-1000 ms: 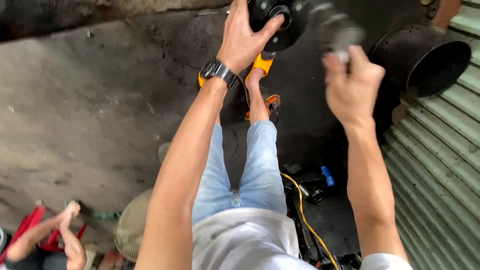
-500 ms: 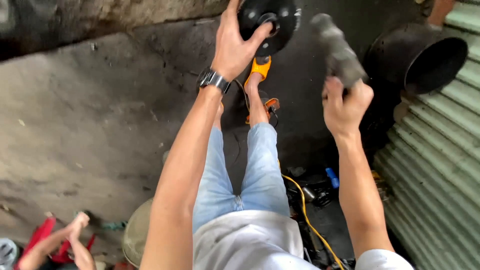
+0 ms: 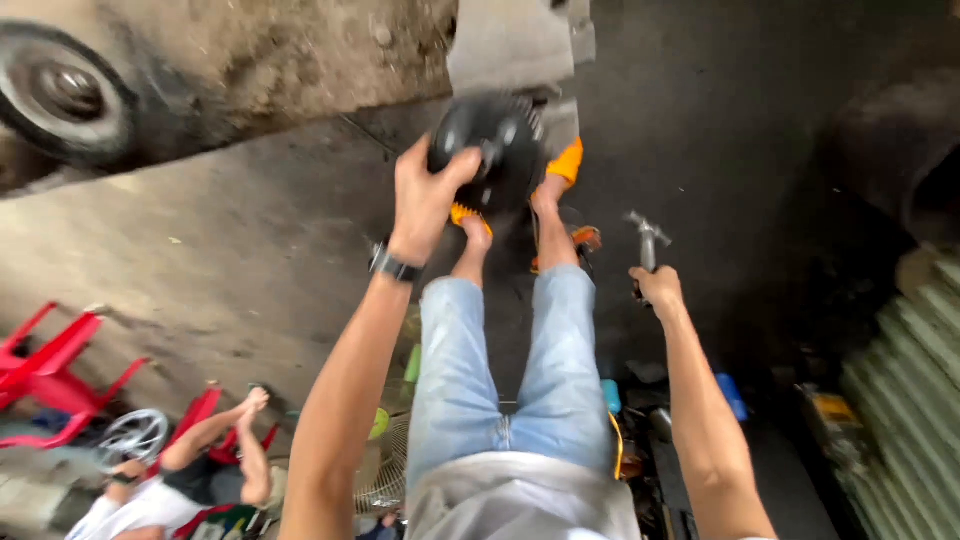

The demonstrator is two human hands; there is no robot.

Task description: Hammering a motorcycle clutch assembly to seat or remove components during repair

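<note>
My left hand [image 3: 425, 195] is raised and grips the rim of a black round part [image 3: 492, 148], which sits under a grey metal bracket [image 3: 512, 42]. A dark watch [image 3: 393, 266] is on that wrist. My right hand [image 3: 657, 288] is lower and to the right, closed around the handle of a hammer [image 3: 647, 240] whose head points up. Below both hands I see my legs in light blue jeans [image 3: 500, 380] and my feet in orange sandals [image 3: 566, 165] on the concrete floor.
A vehicle wheel [image 3: 65, 92] shows at the top left. Red plastic chairs [image 3: 50, 365] and another person's arms [image 3: 215, 435] are at the lower left. A fan grille [image 3: 385, 470] lies near my legs. Corrugated metal sheet [image 3: 900, 390] lines the right side.
The view has tilted and pulled back. My right hand dropped lower and away from the black part, now holding a hammer. My left hand stays on the black round part.
</note>
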